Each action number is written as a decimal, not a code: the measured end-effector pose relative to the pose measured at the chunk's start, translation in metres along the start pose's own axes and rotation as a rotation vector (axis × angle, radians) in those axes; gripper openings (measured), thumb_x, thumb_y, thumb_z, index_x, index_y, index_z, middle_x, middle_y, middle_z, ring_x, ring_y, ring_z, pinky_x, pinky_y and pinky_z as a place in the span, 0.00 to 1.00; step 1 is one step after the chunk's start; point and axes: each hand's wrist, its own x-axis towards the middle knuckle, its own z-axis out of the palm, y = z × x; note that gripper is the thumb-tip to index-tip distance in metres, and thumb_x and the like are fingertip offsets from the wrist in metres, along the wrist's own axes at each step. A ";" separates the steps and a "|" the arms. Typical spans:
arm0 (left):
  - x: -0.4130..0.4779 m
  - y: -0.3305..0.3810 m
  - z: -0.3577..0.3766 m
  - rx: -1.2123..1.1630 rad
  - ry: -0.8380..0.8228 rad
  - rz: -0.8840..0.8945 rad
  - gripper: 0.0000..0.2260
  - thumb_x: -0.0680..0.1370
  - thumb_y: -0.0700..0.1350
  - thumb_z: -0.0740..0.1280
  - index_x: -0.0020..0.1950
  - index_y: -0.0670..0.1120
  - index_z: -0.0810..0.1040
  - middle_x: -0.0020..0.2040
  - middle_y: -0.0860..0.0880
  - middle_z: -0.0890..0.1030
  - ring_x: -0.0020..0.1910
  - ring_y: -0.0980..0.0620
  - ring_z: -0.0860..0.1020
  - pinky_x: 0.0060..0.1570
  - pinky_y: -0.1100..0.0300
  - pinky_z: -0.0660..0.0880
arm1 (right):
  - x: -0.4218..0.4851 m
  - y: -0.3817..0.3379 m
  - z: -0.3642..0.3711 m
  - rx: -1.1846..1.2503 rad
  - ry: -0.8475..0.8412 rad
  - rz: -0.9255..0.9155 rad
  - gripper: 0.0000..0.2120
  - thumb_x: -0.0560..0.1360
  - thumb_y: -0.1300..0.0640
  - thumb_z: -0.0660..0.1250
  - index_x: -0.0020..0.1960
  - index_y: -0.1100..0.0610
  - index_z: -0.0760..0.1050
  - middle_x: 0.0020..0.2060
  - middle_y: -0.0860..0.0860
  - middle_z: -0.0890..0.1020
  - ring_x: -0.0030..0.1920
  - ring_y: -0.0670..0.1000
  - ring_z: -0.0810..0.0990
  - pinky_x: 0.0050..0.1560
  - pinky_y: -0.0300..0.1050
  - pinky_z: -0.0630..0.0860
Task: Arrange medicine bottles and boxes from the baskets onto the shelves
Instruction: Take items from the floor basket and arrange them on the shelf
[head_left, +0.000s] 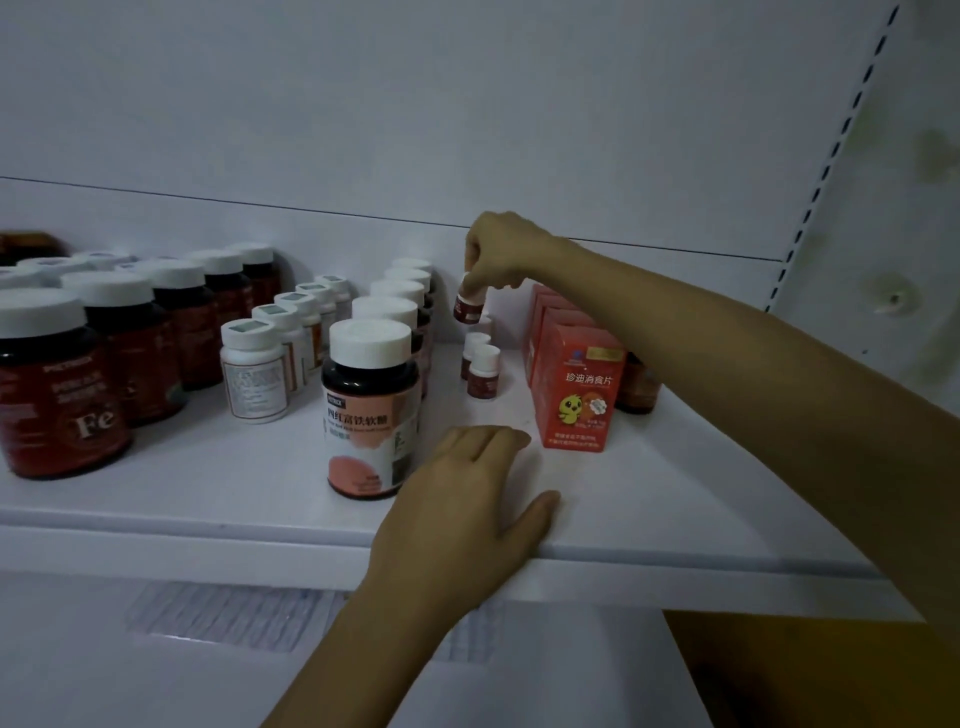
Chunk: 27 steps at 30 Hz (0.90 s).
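Nearest the lens, the left hand (467, 514) lies flat on the shelf (208, 525), fingers straight and together, with the thumb along the front lip. The right hand (501, 254) reaches to the rear and pinches a small bottle (469, 307) by its white cap. This bottle hangs tilted, clear of the shelf surface, above the back end of a row of small bottles (482, 366).

That row stands in a narrow lane. A pink-label bottle (370, 410), heading its own file, bounds the lane on the left; a file of red boxes (576, 384) bounds it on the right. The front of the lane is bare as far as the left fingertips.

Further left stand white bottles (254, 374) and dark bottles marked Fe (57, 384). Bare shelf runs right of the boxes to the slotted upright (831, 156).
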 end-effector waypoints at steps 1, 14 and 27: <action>0.000 0.000 0.000 0.008 -0.006 -0.002 0.22 0.76 0.59 0.64 0.67 0.52 0.72 0.64 0.55 0.75 0.63 0.56 0.70 0.57 0.68 0.61 | 0.002 0.000 0.003 -0.010 -0.015 -0.003 0.13 0.69 0.57 0.74 0.49 0.64 0.80 0.42 0.58 0.84 0.41 0.54 0.84 0.39 0.46 0.81; 0.002 0.001 0.000 0.082 -0.020 -0.025 0.23 0.72 0.62 0.64 0.63 0.52 0.76 0.56 0.55 0.80 0.53 0.55 0.78 0.48 0.65 0.72 | 0.015 0.001 0.032 -0.115 -0.249 0.101 0.14 0.71 0.57 0.74 0.48 0.67 0.77 0.44 0.62 0.84 0.37 0.56 0.83 0.35 0.45 0.81; 0.002 -0.005 0.006 0.110 0.088 0.042 0.22 0.71 0.62 0.59 0.55 0.51 0.78 0.47 0.55 0.82 0.43 0.56 0.81 0.37 0.64 0.77 | 0.019 -0.003 0.041 -0.154 -0.345 0.153 0.18 0.73 0.52 0.72 0.41 0.64 0.70 0.37 0.62 0.81 0.29 0.55 0.81 0.29 0.45 0.79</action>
